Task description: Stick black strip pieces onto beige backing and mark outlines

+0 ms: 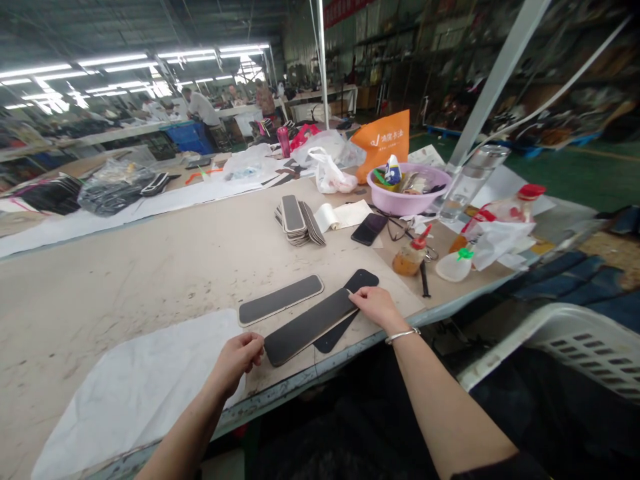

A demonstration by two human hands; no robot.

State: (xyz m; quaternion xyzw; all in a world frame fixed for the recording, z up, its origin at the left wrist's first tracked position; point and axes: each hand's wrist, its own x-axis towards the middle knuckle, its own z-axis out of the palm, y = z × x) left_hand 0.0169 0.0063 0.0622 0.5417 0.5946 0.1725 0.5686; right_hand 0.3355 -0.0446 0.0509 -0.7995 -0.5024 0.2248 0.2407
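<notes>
The left hand [239, 357] pinches one end of the black strip [310, 325]; the right hand [375, 305] presses fingertips flat on its other end, above a darker piece [361, 280].

The long strip [310, 325] under my right hand [376, 307] looks matt black with a pale, raw edge. My worktop [150, 267] is worn, scuffed board. The sheet [145, 387] beside my left hand [239, 357] is soft white cloth, and the bowl [407, 200] is glossy pink plastic.

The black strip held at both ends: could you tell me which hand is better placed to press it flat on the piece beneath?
Probably the right hand: its fingers lie flat on the black strip over the underlying black piece. The left hand only pinches the near end.
</notes>
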